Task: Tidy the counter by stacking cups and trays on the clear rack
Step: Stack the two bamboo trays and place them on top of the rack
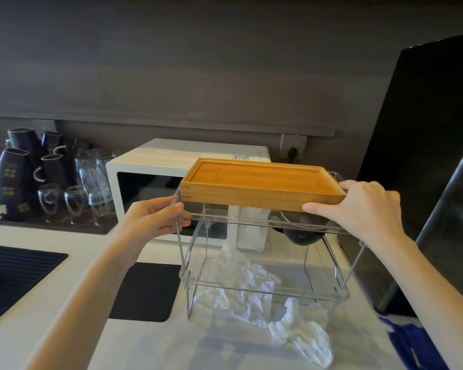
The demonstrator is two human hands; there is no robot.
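From the head camera, a person stands at a pale counter (51, 263) with a dark grey wall (198, 62) behind it. A clear rack (251, 284) sits on the counter in front of them, and a stack of wooden trays (259, 184) rests on the rack's top shelf. The left hand (155, 217) is closed on the left edge of that top shelf, with the thumb on top and the fingers curled under. The right hand (364, 206) is closed on the right end of the wooden trays — the thumb presses the front side and the fingers go over the top edge. A dark round thing (301, 233) shows through the clear shelf under the trays; it is hard to tell what it is. Crumpled white paper (302, 332) lies on the counter inside and just in front of the rack. Behind the rack is a white microwave (155, 177), and a wall socket (293, 146) with a plug in it is on the wall to its right. Far left, dark mugs (14, 177) and clear glasses (91, 182) stand upside down on a dark mat. A black square mat (147, 292) lies just left of the rack, and a black ridged mat (14, 276) lies further left. A tall black thing (433, 129) fills the right side, and some blue cloth (409, 343) peeks in at the bottom right.
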